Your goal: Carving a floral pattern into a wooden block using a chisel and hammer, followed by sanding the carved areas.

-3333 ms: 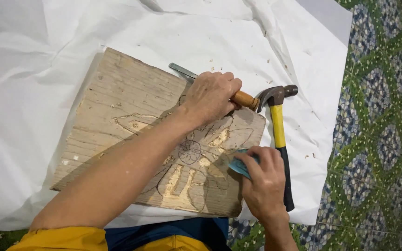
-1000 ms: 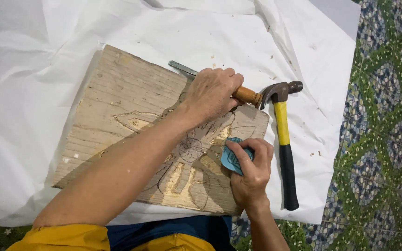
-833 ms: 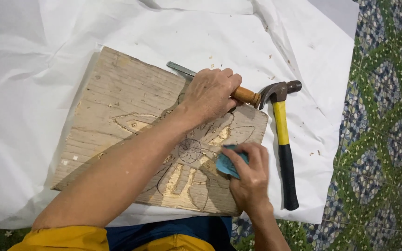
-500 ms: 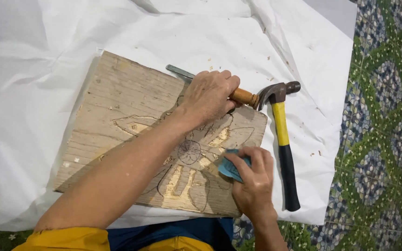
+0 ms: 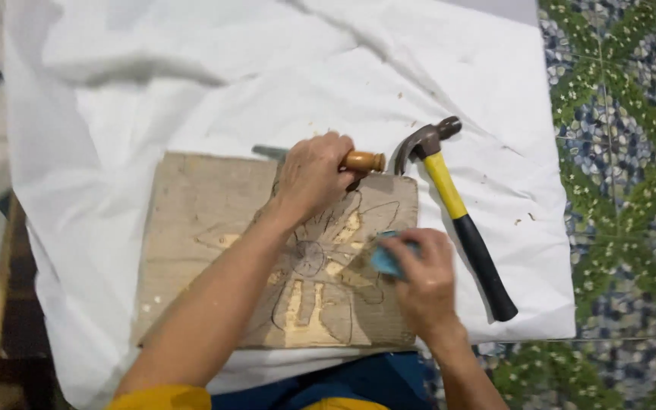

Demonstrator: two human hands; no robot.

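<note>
A: Near edge first. Right hand [image 5: 419, 277] has its grip pinched on a small blue pad [image 5: 385, 260], pressed flat on the wooden board [image 5: 214, 220] at the right side of the carved flower [image 5: 320, 277]. Looks like sanding.

B: Tips for that step?

A: My read: keep the pad flat on the carved petals, short strokes along the grain, light pressure so the pencil outline isn't wiped off. Hold the board steady with the other hand.

B: And the other hand?

A: Left hand [image 5: 311, 176], farther back, forearm crossing the board. Grip clenched round a chisel [image 5: 362, 161], its brown wooden handle poking out to the right and the metal blade showing on the left, lying along the board's far edge.

B: Anything else out there?

A: Hammer [image 5: 457, 212] with a yellow and black handle, right of the board, untouched, head by the chisel handle. All on a white cloth [image 5: 191, 83] with wood chips; patterned floor [image 5: 624, 152] to the right.

B: Versus the earlier frame?

A: Half a second back, same holds on pad and chisel. The pad has slid slightly left, further onto the flower. Camera has tipped, so the board sits lower in view. Hammer hasn't moved on the cloth.
</note>
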